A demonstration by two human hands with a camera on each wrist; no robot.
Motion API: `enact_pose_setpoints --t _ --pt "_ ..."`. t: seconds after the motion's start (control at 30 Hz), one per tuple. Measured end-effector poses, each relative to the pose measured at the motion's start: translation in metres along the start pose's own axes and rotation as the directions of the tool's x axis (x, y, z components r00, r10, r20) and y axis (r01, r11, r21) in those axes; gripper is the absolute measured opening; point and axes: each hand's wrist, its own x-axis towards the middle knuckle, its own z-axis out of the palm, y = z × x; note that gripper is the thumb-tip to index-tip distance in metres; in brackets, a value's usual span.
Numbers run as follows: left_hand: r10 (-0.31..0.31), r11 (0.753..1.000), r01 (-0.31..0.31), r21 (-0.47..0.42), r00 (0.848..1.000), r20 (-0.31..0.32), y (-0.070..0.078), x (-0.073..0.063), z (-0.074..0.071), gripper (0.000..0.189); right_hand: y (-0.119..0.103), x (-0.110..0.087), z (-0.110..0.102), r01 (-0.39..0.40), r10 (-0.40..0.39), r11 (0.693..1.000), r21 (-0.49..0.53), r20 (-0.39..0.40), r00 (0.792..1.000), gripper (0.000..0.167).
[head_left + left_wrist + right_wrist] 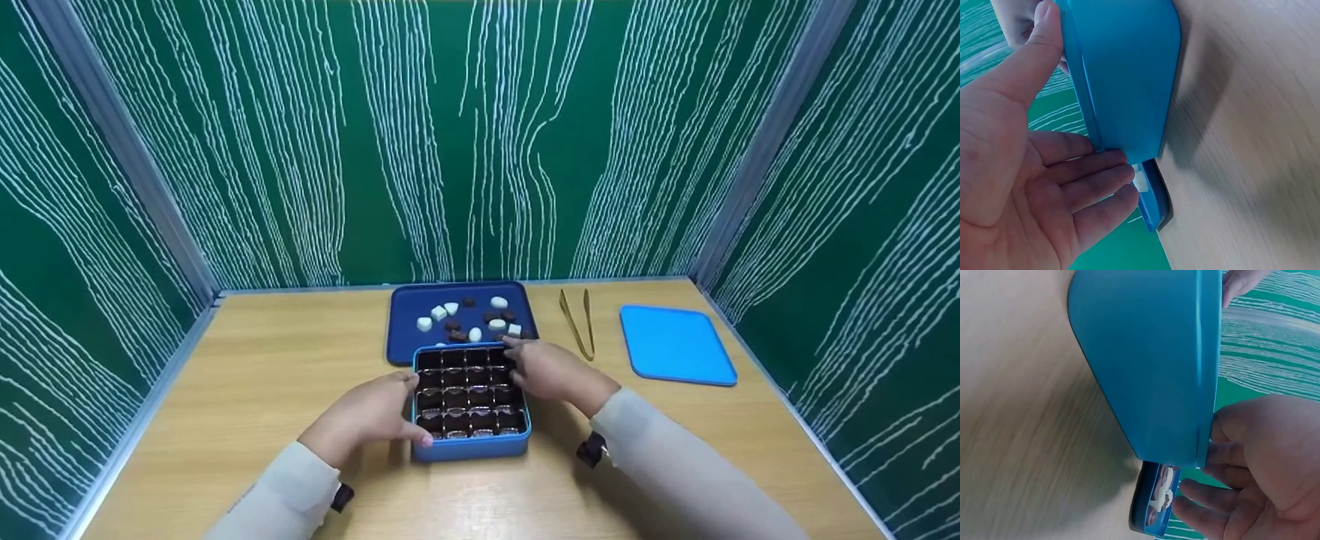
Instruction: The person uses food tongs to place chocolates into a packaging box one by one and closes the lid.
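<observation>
A blue box (471,448) stands on the table, fitted with a dark brown divided insert (480,401) whose compartments look empty. At its left side, my left hand (371,412) holds the box, thumb on the near rim and fingers at the far left corner. The left wrist view shows that hand (1033,163) against the blue side wall (1129,73). My right hand (551,369) holds the far right corner, fingers over the rim. Its fingers (1204,495) show beside the box wall (1145,365) in the right wrist view.
Behind the box lies a dark blue tray (405,300) with several white and brown chocolate-like pieces (439,313), partly hidden by the box. Gold tongs (579,330) lie right of it. A flat bright blue lid (675,345) is farther right. Green panels (480,150) enclose the table.
</observation>
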Motion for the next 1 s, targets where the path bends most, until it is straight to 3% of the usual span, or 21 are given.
enact_pose_setpoints --t 0.13,0.23,0.37,0.5,0.73,1.0 --pt "-0.003 0.999 0.003 -0.04 1.0 0.002 -0.004 0.004 -0.004 0.122 0.015 0.007 -0.006 -0.112 0.119 0.986 0.12 -0.048 0.992 0.035" --pt "0.013 0.998 -0.013 -0.06 1.0 0.007 -0.008 0.012 -0.008 0.132 0.037 0.014 -0.016 -0.27 0.288 0.936 0.228 -0.051 0.956 0.04" --pt "0.056 0.996 -0.054 -0.072 0.998 0.032 -0.012 0.023 -0.014 0.148 0.074 0.021 -0.03 -0.411 0.426 0.892 0.187 -0.043 0.904 0.044" --pt "0.085 0.993 -0.078 -0.084 0.993 0.081 -0.014 0.032 -0.018 0.155 0.102 0.028 -0.039 -0.449 0.454 0.889 0.091 -0.036 0.89 0.033" --pt "0.086 0.996 -0.082 -0.044 0.989 0.122 -0.009 0.036 -0.02 0.162 0.118 0.035 -0.031 -0.551 0.547 0.825 0.129 0.064 0.834 0.04" --pt "0.066 0.997 -0.071 0.027 0.987 0.145 -0.003 0.029 -0.019 0.163 0.13 0.04 -0.011 -0.522 0.527 0.845 0.111 -0.017 0.849 0.025"
